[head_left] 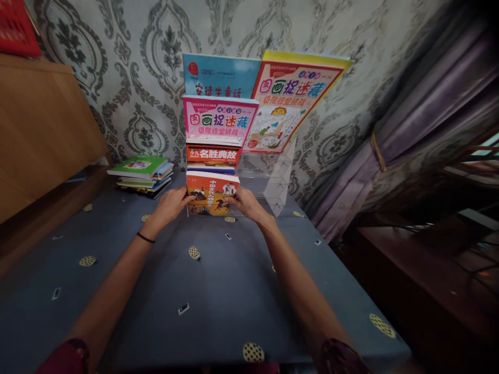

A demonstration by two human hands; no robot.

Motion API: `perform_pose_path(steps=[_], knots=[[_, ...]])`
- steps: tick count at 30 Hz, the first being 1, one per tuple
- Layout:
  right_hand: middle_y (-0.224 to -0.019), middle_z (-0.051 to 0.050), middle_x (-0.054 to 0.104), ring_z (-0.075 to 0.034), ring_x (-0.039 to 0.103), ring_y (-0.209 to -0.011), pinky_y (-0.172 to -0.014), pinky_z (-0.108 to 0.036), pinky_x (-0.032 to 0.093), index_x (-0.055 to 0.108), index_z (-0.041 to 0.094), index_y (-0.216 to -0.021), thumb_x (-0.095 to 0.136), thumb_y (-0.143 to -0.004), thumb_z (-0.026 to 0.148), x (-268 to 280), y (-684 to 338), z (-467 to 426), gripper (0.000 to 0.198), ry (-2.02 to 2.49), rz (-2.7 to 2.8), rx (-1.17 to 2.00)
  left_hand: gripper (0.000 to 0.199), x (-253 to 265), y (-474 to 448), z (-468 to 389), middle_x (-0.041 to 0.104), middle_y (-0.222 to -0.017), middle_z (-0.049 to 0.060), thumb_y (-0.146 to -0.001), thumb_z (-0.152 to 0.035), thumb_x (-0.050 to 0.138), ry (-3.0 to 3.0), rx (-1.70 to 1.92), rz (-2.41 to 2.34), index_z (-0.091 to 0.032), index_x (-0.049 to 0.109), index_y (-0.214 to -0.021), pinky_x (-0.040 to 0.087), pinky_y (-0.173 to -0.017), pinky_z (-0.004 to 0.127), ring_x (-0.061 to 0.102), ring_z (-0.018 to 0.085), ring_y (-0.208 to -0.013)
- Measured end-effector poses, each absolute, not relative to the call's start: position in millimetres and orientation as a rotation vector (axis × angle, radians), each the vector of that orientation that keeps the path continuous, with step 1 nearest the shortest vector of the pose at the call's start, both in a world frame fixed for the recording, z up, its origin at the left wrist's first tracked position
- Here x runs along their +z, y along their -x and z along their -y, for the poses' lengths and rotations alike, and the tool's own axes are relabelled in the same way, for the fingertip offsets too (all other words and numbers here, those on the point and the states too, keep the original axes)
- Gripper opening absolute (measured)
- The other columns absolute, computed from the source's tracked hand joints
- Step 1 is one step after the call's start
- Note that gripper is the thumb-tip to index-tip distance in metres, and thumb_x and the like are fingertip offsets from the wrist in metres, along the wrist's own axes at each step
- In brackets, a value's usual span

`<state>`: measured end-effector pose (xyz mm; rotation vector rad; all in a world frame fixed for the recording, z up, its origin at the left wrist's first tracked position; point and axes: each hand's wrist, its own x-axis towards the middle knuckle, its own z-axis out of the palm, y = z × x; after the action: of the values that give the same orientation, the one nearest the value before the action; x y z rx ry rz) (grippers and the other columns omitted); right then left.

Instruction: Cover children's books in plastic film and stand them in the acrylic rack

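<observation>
Head view | orange book point(212, 188) between both hands point(170, 204) point(248, 202) | gripping its opposite side edges

Smooth paper book point(212, 188), glossy transparent plastic rack point(279, 182)

You got dim, soft light; deep shadow swallowed the dark reddish-brown furniture point(409, 259) at right. Your clear plastic tiered rack point(279, 182) showed faint sheen. Edges came out stretched and blurred, the grey-purple fabric curtain point(421, 114) included; the centre read sharper, though slightly soft.
</observation>
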<state>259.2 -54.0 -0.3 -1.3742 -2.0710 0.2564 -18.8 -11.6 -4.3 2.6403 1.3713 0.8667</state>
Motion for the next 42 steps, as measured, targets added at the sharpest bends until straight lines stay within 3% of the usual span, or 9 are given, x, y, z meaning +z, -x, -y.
perform_pose_path(steps=[8,16,21,24,33,42], knots=[[-0.086,-0.004,0.073,-0.02,0.064,-0.074,-0.066,-0.028,0.042,0.067,0.021,-0.107,0.058,-0.093,0.028,11.4,-257.5,62.3,0.019,1.493,2.085,0.259,0.029,-1.1,16.1,18.7,0.074,-0.091,0.011,-0.1,-0.042,0.051,-2.783,0.748,-1.523,-0.017,0.06,-0.11,0.047,-0.064,0.03,0.071,0.026,-0.083],[-0.093,-0.009,0.075,-0.023,0.067,-0.082,-0.062,-0.027,0.038,0.066,0.022,-0.102,0.062,-0.094,0.041,13.4,-251.7,65.7,0.021,1.81,1.98,0.078,0.033,10.7,11.8,29.0,0.071,-0.085,0.008,-0.1,-0.045,0.051,-2.664,0.859,-1.601,-0.016,0.05,-0.116,0.046,-0.064,0.029,0.071,0.025,-0.079],[-0.099,-0.007,0.075,-0.021,0.067,-0.085,-0.068,-0.026,0.04,0.06,0.019,-0.115,0.058,-0.096,0.031,15.4,-249.9,67.1,0.022,1.697,1.988,0.221,0.028,18.3,7.1,35.0,0.072,-0.102,0.014,-0.102,-0.039,0.048,-2.621,0.731,-1.68,-0.015,0.051,-0.114,0.048,-0.069,0.031,0.071,0.029,-0.095],[-0.1,-0.008,0.075,-0.021,0.067,-0.087,-0.071,-0.026,0.041,0.061,0.018,-0.112,0.055,-0.096,0.027,13.6,-248.4,66.2,0.019,1.643,2.009,0.262,0.022,18.4,5.1,36.4,0.071,-0.106,0.014,-0.102,-0.036,0.049,-2.622,0.751,-1.676,-0.016,0.052,-0.111,0.049,-0.072,0.032,0.07,0.029,-0.099],[-0.103,-0.012,0.075,-0.023,0.069,-0.093,-0.07,-0.025,0.041,0.063,0.017,-0.105,0.054,-0.096,0.025,3.7,-244.5,58.6,0.015,1.758,2.017,0.144,0.008,8.3,3.7,31.1,0.069,-0.112,0.014,-0.101,-0.024,0.049,-2.576,0.883,-1.534,-0.017,0.05,-0.105,0.05,-0.075,0.033,0.069,0.027,-0.101],[-0.096,-0.012,0.075,-0.023,0.068,-0.087,-0.069,-0.026,0.04,0.064,0.015,-0.102,0.053,-0.095,0.026,3.5,-245.2,60.1,0.016,1.735,1.999,0.178,0.008,5.8,4.9,28.0,0.069,-0.106,0.014,-0.101,-0.024,0.047,-2.55,0.887,-1.488,-0.016,0.049,-0.104,0.049,-0.073,0.034,0.069,0.027,-0.095]])
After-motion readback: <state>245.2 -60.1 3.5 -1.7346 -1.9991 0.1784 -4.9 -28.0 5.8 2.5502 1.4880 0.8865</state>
